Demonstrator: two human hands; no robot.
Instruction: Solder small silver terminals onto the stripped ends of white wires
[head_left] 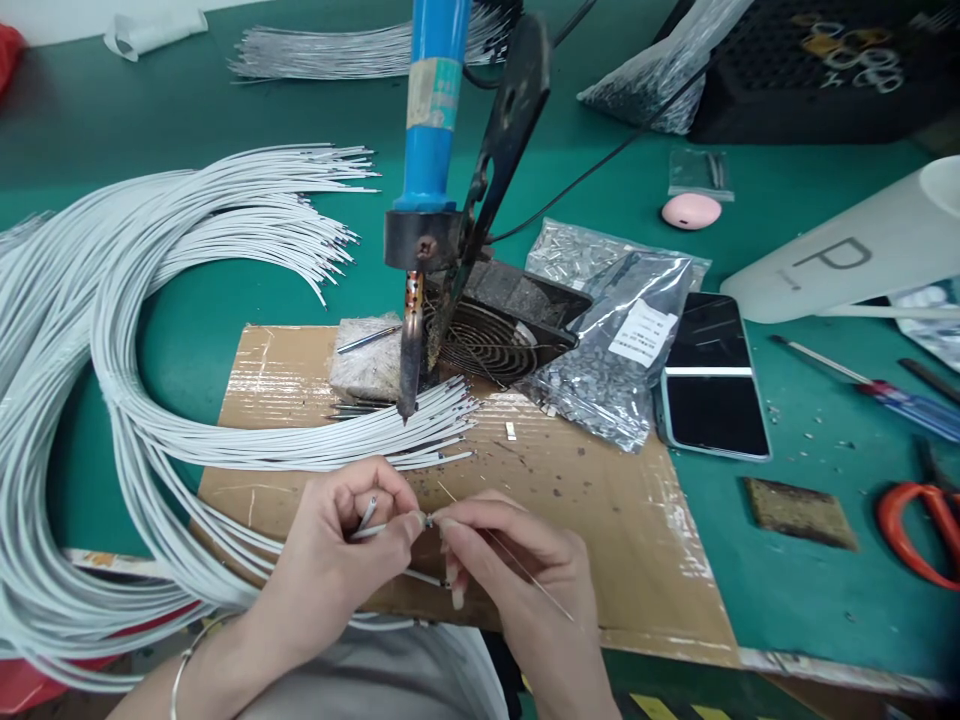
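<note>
My left hand [337, 560] is closed in a pinch on a white cable [369, 531], near the cardboard's front edge. Its fingertips almost meet those of my right hand [517, 570], which pinches a small part at the cable's end, too small to name. A thin wire [536, 582] runs across my right hand's fingers. Just beyond both hands, a bundle of white cables [300, 445] lies on the cardboard [622, 560]. Above its ends hangs a soldering iron [437, 150] with a blue handle, tip pointing down, held in a black stand [510, 110].
Behind the iron are a black fan [487, 340] and bags of small metal parts [615, 370]. To the right lie a phone [714, 375], a brown block [799, 512], a screwdriver [907, 405] and red-handled scissors [911, 520]. More cables [52, 400] curve along the left.
</note>
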